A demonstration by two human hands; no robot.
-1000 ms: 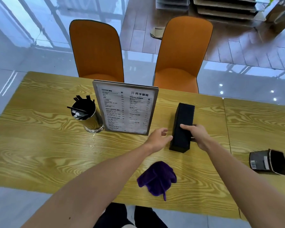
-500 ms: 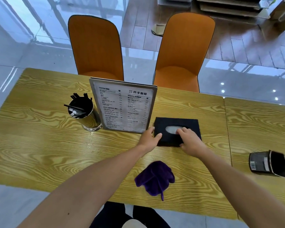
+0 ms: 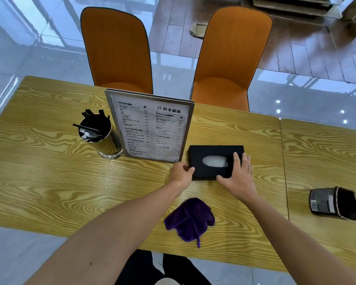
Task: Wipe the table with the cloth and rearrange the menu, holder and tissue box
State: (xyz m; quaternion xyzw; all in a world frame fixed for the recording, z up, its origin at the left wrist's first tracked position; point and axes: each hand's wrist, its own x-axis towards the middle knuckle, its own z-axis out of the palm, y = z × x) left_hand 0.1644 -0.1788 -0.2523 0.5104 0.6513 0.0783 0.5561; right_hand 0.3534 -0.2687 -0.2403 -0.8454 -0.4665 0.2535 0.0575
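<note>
A black tissue box [image 3: 206, 155] lies flat on the wooden table [image 3: 49, 182], slot up, just right of the upright menu stand [image 3: 150, 126]. My left hand [image 3: 181, 173] grips the box's near left corner. My right hand [image 3: 239, 173] lies across its right end, fingers spread on top. A shiny metal holder [image 3: 103, 140] with black sticks stands left of the menu. A crumpled purple cloth [image 3: 190, 220] lies near the table's front edge, below my hands.
Two orange chairs [image 3: 119, 52] stand tucked at the far side. A second table [image 3: 325, 161] butts against the right edge, with a black container [image 3: 333, 202] lying on its side. A glossy tiled floor surrounds the tables.
The tissue box went from standing on end to lying flat with its slot up, then slid a little right of the menu. Both hands stayed on it.
</note>
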